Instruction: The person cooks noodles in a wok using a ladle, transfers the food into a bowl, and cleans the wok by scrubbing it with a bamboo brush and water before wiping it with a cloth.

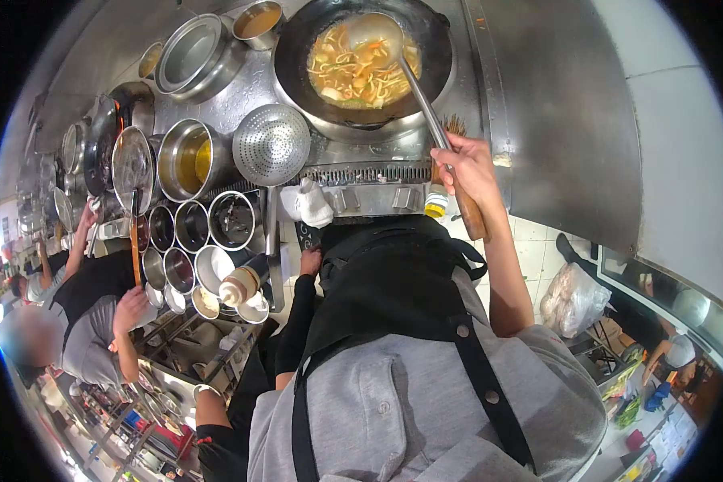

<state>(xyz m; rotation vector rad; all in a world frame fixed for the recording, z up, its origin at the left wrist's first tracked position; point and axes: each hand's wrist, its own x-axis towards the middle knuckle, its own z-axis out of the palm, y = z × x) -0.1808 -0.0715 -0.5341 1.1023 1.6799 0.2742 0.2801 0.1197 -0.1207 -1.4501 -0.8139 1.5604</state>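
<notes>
My right hand (pixel 467 169) is closed around the wooden-ended handle of a long metal ladle (pixel 426 104). The ladle's bowl lies in a dark wok (pixel 289 52) at the top centre. Orange-brown broth with thick noodles and vegetable pieces (pixel 361 76) fills the wok. Low beside my apron, near the stove's front edge, is my left hand (pixel 311 261) at the end of a black sleeve. Its fingers are too small and hidden to make out. Left of the wok rests a round perforated strainer (pixel 271 145).
Left of the strainer stands a pot of yellow liquid (pixel 186 159), with several seasoning containers (pixel 191 226) below. A white cloth (pixel 313 203) and a yellow-capped bottle (pixel 436 202) are at the stove's front. A co-worker (pixel 96 321) reaches in at the left. A plastic bag (pixel 574 301) is at right.
</notes>
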